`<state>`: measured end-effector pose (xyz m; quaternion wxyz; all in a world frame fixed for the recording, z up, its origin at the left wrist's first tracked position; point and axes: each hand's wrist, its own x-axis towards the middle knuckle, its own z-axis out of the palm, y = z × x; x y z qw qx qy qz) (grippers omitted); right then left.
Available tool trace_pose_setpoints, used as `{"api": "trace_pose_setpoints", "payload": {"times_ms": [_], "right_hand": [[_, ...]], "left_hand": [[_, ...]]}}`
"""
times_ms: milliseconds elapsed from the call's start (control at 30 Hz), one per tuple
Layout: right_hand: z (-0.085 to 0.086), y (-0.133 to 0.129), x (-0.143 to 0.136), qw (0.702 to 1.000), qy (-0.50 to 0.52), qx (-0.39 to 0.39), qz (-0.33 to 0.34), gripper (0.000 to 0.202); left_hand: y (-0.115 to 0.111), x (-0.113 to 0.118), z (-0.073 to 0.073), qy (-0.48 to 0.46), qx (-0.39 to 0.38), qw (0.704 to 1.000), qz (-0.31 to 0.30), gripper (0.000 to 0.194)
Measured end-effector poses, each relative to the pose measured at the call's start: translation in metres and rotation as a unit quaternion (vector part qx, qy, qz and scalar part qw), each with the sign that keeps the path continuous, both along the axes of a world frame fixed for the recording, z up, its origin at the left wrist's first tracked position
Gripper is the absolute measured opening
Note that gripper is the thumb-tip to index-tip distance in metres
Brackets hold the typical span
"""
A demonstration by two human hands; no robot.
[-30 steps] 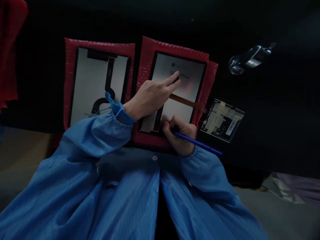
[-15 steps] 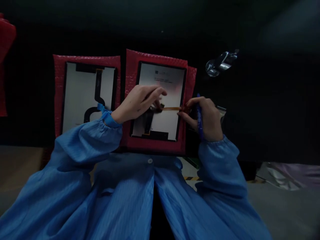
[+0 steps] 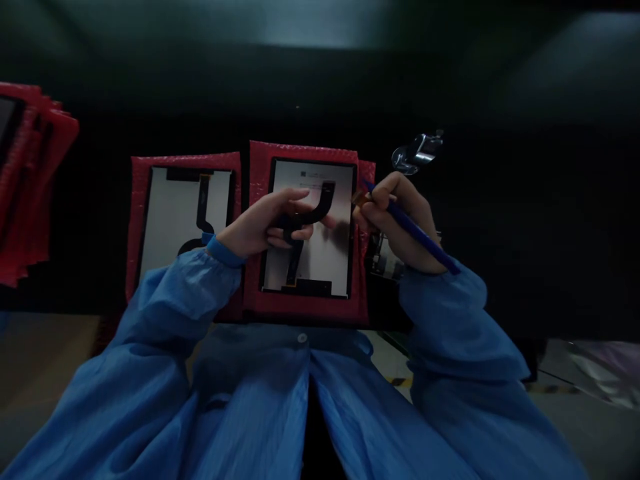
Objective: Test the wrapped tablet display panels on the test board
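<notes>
A display panel with a pale back and dark frame lies on a pink bubble-wrap bag. My left hand is over the panel, its fingers closed on the panel's black flex cable, whose end curves upward. At the panel's right edge, my right hand grips a blue pen-like tool, slanted across the palm. Its thumb and fingertips also pinch a small orange-brown flex strip. The strip's far end is hidden by the fingers.
A second display panel lies on another pink bag to the left, partly under my sleeve. Pink bags are stacked at far left. A shiny metal object stands beyond my right hand; a small clear-and-metal item lies beside it.
The orange-brown strip that stretched between my hands is now only in my right hand. My left fingers have closed on the black cable, raising its end. The blue tool has tilted.
</notes>
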<state>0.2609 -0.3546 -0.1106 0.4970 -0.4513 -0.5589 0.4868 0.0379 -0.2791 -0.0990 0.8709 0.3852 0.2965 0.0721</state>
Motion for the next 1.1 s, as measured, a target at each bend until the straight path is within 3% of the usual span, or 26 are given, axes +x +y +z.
{"api": "trace_pose_setpoints", "payload": {"times_ms": [133, 267, 400, 500, 600, 833, 1100], "right_hand": [[-0.001, 0.003, -0.01, 1.0, 0.009, 0.004, 0.029, 0.031], [-0.01, -0.004, -0.013, 0.999, 0.005, -0.009, 0.033, 0.029], [-0.009, -0.008, -0.017, 0.999, -0.01, -0.017, 0.036, 0.034], [-0.006, -0.009, -0.021, 0.999, -0.027, -0.026, 0.02, 0.036], [-0.006, -0.01, -0.022, 0.999, -0.049, -0.019, 0.009, 0.033], [-0.01, -0.012, -0.02, 0.996, -0.083, -0.006, -0.007, 0.03], [-0.008, -0.013, -0.021, 0.993, -0.117, -0.006, -0.005, 0.028]], "left_hand": [[-0.002, 0.009, 0.0, -0.002, -0.041, 0.999, 0.023, 0.03], [-0.005, 0.01, -0.002, -0.012, -0.015, 0.994, 0.111, 0.019], [-0.011, 0.008, -0.004, 0.033, 0.104, 0.982, 0.157, 0.02], [-0.019, 0.009, -0.004, 0.061, 0.227, 0.954, 0.188, 0.023], [-0.025, 0.011, -0.002, 0.083, 0.297, 0.932, 0.191, 0.027], [-0.028, 0.012, -0.001, 0.095, 0.362, 0.91, 0.179, 0.023], [-0.033, 0.013, -0.005, 0.099, 0.375, 0.903, 0.184, 0.017]]}}
